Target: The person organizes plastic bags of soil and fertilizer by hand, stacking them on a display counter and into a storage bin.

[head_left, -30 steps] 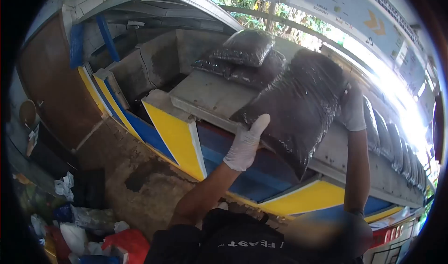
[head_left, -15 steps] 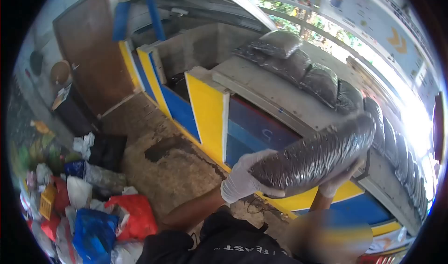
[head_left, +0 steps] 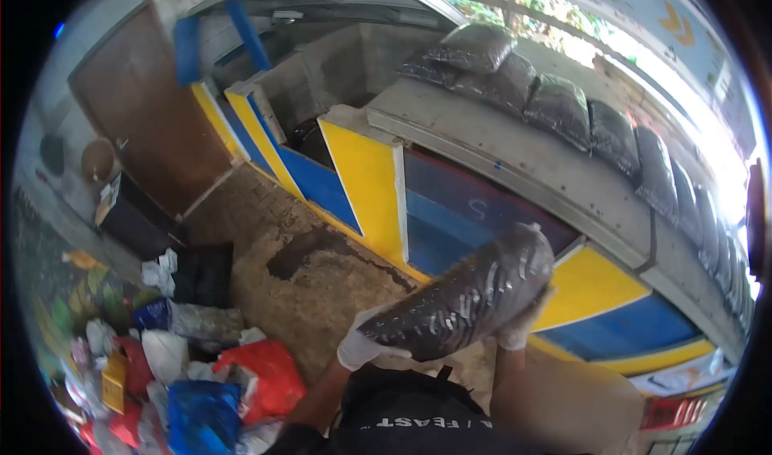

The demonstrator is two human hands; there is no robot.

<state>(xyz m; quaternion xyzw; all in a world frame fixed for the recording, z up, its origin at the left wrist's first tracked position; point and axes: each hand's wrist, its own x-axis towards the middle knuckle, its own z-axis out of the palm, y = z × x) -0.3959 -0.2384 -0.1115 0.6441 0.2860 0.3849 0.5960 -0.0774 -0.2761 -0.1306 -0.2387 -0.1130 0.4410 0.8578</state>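
A long clear plastic bag of dark material [head_left: 466, 294] is held across the front of my body, tilted up to the right. My left hand [head_left: 363, 344], in a white glove, grips its lower left end. My right hand [head_left: 521, 326], also gloved, supports it from below near the right end, partly hidden behind the bag. Similar filled bags [head_left: 559, 109] lie in a row along the grey ledge [head_left: 515, 169], one resting on top of others at the row's left end.
Below the ledge runs a yellow and blue panelled wall [head_left: 366, 181]. Assorted bags, among them a red bag [head_left: 269, 374] and a blue bag [head_left: 203, 415], are heaped on the floor at the lower left. A brown door [head_left: 153, 109] stands at the upper left.
Both my hands and the held bag have moved down and left, away from the ledge and closer to my body. The view has shifted slightly.
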